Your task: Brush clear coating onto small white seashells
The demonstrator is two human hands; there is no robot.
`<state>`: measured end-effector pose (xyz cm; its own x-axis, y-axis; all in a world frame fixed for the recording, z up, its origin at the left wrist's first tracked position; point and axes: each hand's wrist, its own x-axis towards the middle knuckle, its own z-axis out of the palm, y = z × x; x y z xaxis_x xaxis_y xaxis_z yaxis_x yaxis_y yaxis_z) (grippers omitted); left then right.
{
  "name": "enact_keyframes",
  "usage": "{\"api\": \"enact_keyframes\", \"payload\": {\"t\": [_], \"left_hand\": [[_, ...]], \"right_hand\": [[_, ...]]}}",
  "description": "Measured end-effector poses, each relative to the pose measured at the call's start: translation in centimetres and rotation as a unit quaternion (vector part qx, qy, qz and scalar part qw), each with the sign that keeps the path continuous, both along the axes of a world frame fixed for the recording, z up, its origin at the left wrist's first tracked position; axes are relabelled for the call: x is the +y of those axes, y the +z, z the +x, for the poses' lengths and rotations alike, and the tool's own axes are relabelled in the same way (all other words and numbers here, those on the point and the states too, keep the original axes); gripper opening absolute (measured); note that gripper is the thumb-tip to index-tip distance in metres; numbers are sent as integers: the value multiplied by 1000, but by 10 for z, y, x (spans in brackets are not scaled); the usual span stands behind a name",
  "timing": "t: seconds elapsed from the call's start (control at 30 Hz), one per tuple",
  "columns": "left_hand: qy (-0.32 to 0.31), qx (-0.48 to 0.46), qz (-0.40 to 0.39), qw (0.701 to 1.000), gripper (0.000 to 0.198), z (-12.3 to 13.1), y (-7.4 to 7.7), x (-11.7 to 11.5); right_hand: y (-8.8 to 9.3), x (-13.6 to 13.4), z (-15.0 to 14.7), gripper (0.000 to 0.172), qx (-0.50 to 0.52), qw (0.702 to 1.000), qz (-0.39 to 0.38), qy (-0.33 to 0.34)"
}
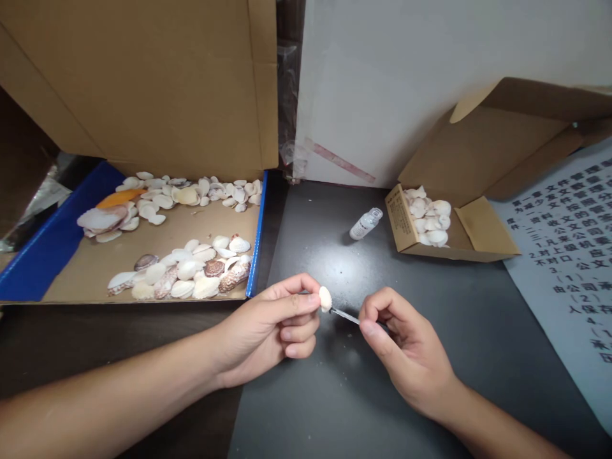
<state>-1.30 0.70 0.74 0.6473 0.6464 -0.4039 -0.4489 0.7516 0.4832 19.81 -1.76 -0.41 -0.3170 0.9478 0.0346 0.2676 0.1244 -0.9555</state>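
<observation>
Between the thumb and fingertips of my left hand (282, 322) is a small cream-white seashell (325, 299) with a ribbed edge. My right hand (406, 350) pinches a small brush (346, 315) with a thin, clear stem. The brush's dark tip meets the lower edge of the seashell; its other end is hidden in my fingers. Both hands are raised above a dark grey mat (306, 408). Behind them a small glass bottle (366, 224) stands uncapped on the mat, its label too small to read.
At left, a large blue-edged cardboard box (71, 280) holds many seashells (186, 271) in two groups, its lid raised. A smaller open carton (401, 223) with white shells (430, 217) stands at back right. Beside it lies a printed sheet (564, 255). A white panel (382, 83) rises behind.
</observation>
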Motion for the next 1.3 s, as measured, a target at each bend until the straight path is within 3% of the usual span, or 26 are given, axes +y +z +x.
{"api": "enact_keyframes", "payload": {"t": [0.27, 0.6, 1.0, 1.17, 1.3], "left_hand": [[17, 4, -4, 1000, 13, 1, -1, -1], [17, 5, 4, 1000, 13, 2, -1, -1], [24, -11, -3, 1000, 14, 1, -1, -1], [27, -8, 0, 1000, 12, 0, -1, -1], [18, 3, 2, 1000, 12, 1, 0, -1]], "right_hand": [[-4, -3, 2, 13, 68, 998, 7, -1], [-4, -2, 2, 13, 40, 999, 3, 18], [0, 0, 0, 15, 12, 999, 37, -24], [-2, -2, 1, 13, 34, 999, 20, -3], [-2, -2, 0, 14, -9, 1000, 11, -8]]}}
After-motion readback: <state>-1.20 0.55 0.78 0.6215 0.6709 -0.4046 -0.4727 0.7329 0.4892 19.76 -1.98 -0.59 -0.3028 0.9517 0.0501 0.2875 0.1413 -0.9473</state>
